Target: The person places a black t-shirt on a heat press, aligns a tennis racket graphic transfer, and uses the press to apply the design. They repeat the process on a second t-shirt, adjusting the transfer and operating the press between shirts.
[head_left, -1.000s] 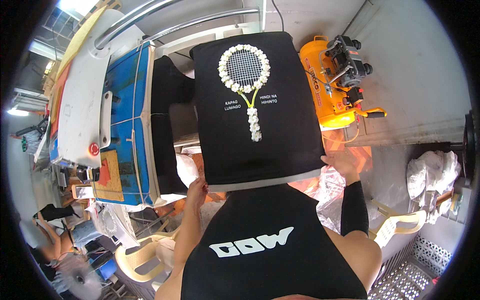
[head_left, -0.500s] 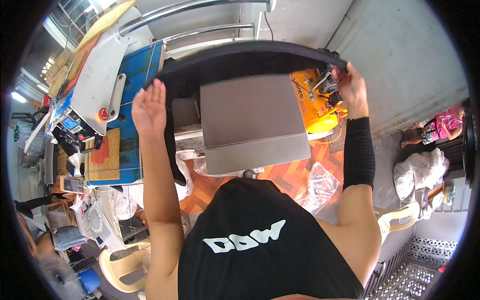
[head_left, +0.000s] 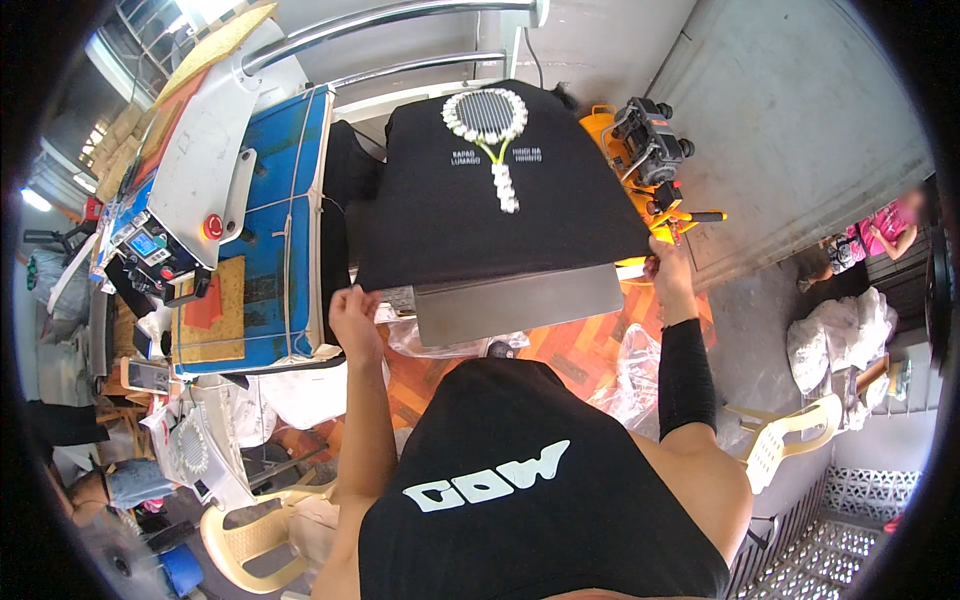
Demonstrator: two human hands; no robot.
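Note:
A black T-shirt (head_left: 440, 225) lies stretched over a grey flat platen (head_left: 520, 312), with only the platen's near end uncovered. On its upper face is a white and green racket-shaped print (head_left: 488, 120) with small lettering beside the handle. My left hand (head_left: 355, 322) is closed in a pinch on the shirt's near left corner. At the near right corner, the fingers of my right hand (head_left: 668, 272) grip the hem; a black sleeve (head_left: 688, 375) covers that forearm. Dark cloth (head_left: 350, 170) also hangs left of the platen.
On the left stands a machine with a control panel (head_left: 148, 245), a red push button (head_left: 212, 227) and a blue tied slab (head_left: 285, 220). Right of the platen is an orange air compressor (head_left: 650, 150). Plastic bags (head_left: 632, 375) lie on the floor; a person (head_left: 885, 240) is far right.
Both hands have come toward me and closer together, drawing the shirt down over the platen. The racket print now shows, and the shirt covers most of the platen and part of the compressor's side.

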